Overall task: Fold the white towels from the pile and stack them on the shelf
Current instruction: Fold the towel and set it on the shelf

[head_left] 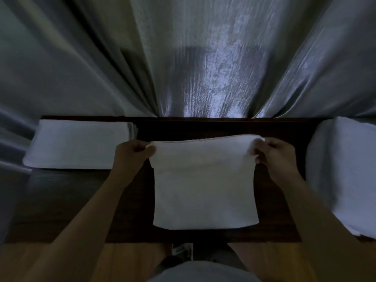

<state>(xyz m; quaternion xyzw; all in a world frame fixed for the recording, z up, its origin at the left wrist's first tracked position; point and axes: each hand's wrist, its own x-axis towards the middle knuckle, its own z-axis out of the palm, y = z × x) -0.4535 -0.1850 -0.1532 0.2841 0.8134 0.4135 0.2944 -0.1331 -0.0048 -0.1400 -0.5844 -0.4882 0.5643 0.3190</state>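
A white towel [205,188] lies spread on the dark wooden surface [223,127] in front of me, roughly square. My left hand [132,157] pinches its far left corner and my right hand [274,157] pinches its far right corner, with the far edge lifted slightly. A folded stack of white towels [79,147] rests flat on the left end of the surface. On the right end sits a bulkier pile of white towels [343,174], partly cut off by the frame edge.
Grey curtains [203,68] hang right behind the far edge of the surface. Light wooden floor [126,259] shows below the near edge, with my feet and clothing at the bottom centre. The scene is dim.
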